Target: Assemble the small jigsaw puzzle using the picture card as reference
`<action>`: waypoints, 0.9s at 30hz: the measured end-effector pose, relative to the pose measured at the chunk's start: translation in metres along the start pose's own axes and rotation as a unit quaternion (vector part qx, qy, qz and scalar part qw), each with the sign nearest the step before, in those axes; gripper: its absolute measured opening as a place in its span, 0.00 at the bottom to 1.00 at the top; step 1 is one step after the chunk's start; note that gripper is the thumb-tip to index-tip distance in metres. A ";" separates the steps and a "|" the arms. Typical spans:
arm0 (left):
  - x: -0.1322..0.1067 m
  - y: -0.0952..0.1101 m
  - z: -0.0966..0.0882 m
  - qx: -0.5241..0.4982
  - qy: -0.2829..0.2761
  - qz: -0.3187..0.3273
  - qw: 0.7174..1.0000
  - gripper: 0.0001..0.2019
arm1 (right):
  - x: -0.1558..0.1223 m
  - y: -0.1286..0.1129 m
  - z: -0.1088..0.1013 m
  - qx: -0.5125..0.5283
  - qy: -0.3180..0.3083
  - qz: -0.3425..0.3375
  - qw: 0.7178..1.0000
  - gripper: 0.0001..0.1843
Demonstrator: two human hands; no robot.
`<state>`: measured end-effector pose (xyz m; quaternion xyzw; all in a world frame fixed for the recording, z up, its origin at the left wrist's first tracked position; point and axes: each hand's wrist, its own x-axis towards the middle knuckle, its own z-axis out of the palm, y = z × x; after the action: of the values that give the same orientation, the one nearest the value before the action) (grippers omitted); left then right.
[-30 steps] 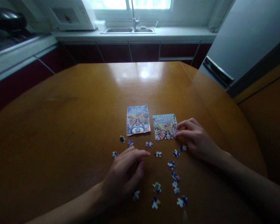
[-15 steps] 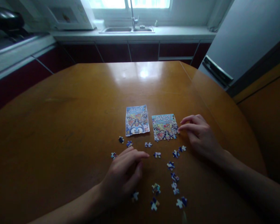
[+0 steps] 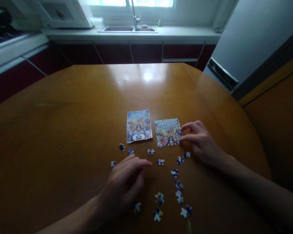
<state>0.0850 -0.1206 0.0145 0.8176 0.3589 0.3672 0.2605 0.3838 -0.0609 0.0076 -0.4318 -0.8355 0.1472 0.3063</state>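
A partly assembled jigsaw puzzle (image 3: pixel 168 132) lies on the table, its lower edge uneven. My right hand (image 3: pixel 202 139) is at the puzzle's right edge, index finger and thumb apart, their tips at that edge; no loose piece shows between them. Left of the puzzle lies a printed reference picture (image 3: pixel 139 126) with a curled lower edge. My left hand (image 3: pixel 125 178) hovers or rests low over the table, index finger stretched out and thumb apart, holding nothing visible. Its fingertip is near a loose puzzle piece (image 3: pixel 160 162). Another piece (image 3: pixel 150 151) lies just beyond.
Several loose pieces run down the right side, among them a piece (image 3: pixel 174 173) and a white-and-blue pair (image 3: pixel 186 211). More lie left, including a dark piece (image 3: pixel 122 147). The wooden table (image 3: pixel 88 97) has rounded sides. Beyond stand a sink (image 3: pixel 117 29) and a fridge (image 3: pixel 254 42).
My right index finger has lifted away from the thumb, opening the fingers at the puzzle's right edge. The left hand stays in much the same place. The whole view has shifted slightly.
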 end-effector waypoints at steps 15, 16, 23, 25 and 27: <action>-0.007 -0.001 0.001 -0.091 0.042 -0.137 0.985 0.15 | 0.000 -0.002 0.001 0.015 -0.022 -0.018 0.999 0.21; -0.006 -0.002 0.001 -0.102 0.051 -0.145 0.983 0.14 | 0.000 -0.002 0.001 0.019 -0.013 -0.020 1.000 0.20; -0.004 -0.003 0.002 -0.140 0.096 -0.155 0.973 0.12 | 0.001 -0.002 0.000 0.015 0.076 0.000 0.997 0.12; -0.004 -0.004 0.002 -0.145 0.104 -0.154 0.972 0.12 | 0.002 -0.001 -0.001 0.014 0.084 0.000 0.996 0.10; -0.003 -0.004 0.003 -0.152 0.107 -0.155 0.970 0.11 | 0.002 -0.004 -0.002 0.012 0.089 -0.005 0.996 0.09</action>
<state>0.0840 -0.1209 0.0085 0.6590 0.4469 0.4582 0.3950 0.3816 -0.0622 0.0116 -0.4350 -0.8056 0.1165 0.3850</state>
